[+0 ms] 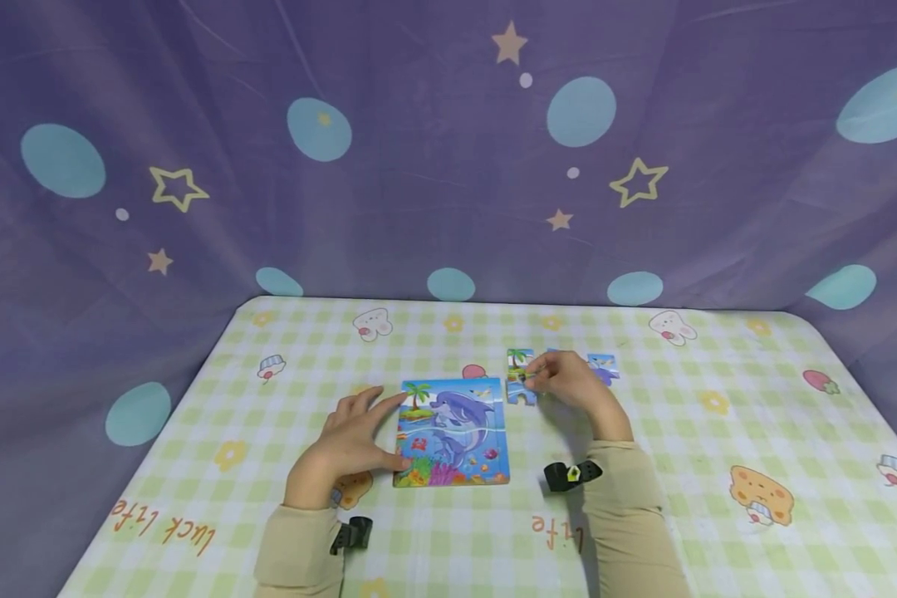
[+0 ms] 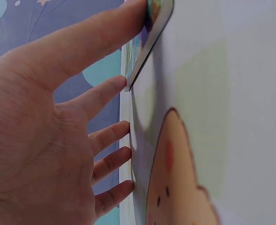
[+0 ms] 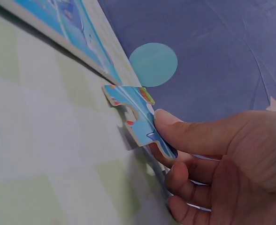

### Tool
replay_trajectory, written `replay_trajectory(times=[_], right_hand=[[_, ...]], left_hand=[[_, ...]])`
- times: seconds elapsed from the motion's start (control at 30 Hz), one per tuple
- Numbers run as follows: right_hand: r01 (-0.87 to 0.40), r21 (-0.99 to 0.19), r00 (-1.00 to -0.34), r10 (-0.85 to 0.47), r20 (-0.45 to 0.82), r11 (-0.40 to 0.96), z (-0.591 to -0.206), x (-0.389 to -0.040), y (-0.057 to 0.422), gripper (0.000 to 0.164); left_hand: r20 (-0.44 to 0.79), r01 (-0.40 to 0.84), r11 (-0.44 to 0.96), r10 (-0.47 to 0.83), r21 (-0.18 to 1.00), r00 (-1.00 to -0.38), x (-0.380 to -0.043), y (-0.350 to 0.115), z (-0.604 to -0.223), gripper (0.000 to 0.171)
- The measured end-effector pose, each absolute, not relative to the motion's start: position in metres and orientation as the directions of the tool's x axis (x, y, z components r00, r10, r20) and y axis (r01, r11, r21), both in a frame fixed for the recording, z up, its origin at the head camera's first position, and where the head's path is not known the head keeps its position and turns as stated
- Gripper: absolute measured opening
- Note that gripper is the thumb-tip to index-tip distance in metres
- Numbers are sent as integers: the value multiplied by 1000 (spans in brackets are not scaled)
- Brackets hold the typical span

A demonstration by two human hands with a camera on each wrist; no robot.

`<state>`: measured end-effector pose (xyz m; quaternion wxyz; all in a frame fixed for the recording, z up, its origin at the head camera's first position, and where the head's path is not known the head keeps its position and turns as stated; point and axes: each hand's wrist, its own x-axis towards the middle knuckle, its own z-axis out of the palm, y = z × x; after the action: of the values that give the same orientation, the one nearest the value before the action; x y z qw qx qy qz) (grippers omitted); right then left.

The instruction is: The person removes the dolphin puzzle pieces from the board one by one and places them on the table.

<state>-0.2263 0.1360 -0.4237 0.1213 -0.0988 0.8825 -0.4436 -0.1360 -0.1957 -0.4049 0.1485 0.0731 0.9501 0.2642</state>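
A square dolphin puzzle board lies flat on the table. My left hand is spread at its left side, with the thumb on the lower left corner and the index fingertip by the upper left one. In the left wrist view the fingers of the left hand are straight. Between thumb and fingers, my right hand pinches a blue puzzle piece, tilted above the cloth. From the head view, that right hand is right of the board, beside a palm-tree puzzle piece.
Another puzzle piece with blue and purple print lies right of the right hand, and one more behind that hand is mostly hidden. A green checked tablecloth with cartoon prints covers the table. Behind it hangs a purple curtain.
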Motion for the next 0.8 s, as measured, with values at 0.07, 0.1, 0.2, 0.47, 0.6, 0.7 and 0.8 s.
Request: replay_trajectory(times=[0.07, 0.1, 0.2, 0.47, 0.6, 0.7, 0.8], right_hand=[[-52, -807, -951, -276, -139, 588, -425, -226, 136, 17], [-43, -806, -951, -271, -147, 591, -426, -226, 136, 16], [-28, -799, -954, -254, -158, 601, -427, -226, 135, 15], [-7, -780, -962, -216, -165, 626, -429, -226, 135, 14], [12, -783, -959, -215, -186, 622, -429, -226, 135, 15], [27, -785, -959, -207, -196, 619, -428, -226, 135, 16], [24, -783, -959, -207, -193, 622, -428, -225, 135, 17]], left_hand=[[-246, 59, 849, 218, 525, -945, -136, -195, -404, 95], [-247, 58, 848, 218, 526, -944, -136, -195, -404, 95], [-247, 59, 847, 220, 528, -944, -136, -195, -404, 95], [-249, 62, 849, 223, 525, -943, -136, -196, -404, 95], [-247, 64, 847, 225, 527, -942, -135, -196, -404, 95], [-248, 62, 848, 223, 527, -943, -135, -196, -404, 95], [-246, 63, 849, 223, 525, -943, -136, -196, -405, 95]])
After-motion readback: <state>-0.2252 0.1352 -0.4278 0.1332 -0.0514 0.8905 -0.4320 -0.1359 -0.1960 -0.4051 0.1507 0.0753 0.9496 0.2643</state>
